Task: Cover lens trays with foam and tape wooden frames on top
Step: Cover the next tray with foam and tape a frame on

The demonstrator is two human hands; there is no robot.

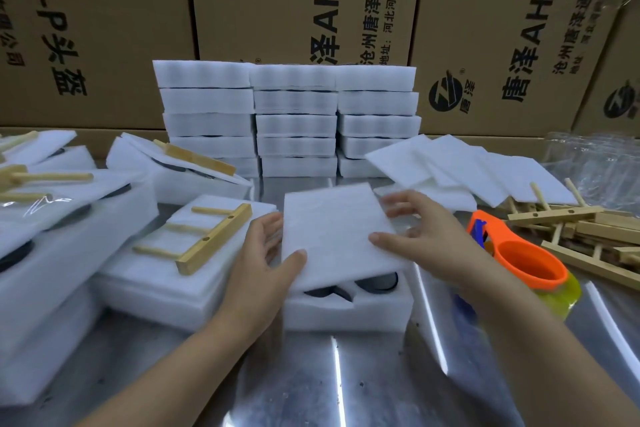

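Cardboard boxes [104,28] stand like a wall behind your shiny metal bench [311,385]. White foam trays sit in a tall stack [294,121] at the back. Right in front of you is the open lens tray [346,314]. You hold the foam sheet [332,232] just above it, tilted. Your left hand [263,253] and right hand [419,229] each grip a side edge, thumb on top, fingers at the edge. I think the sheet is very light and bendy, so keep hold of both edges and lay it flat. Round dark lenses [377,282] rest in the tray's holes. They may scratch, so be gentle.
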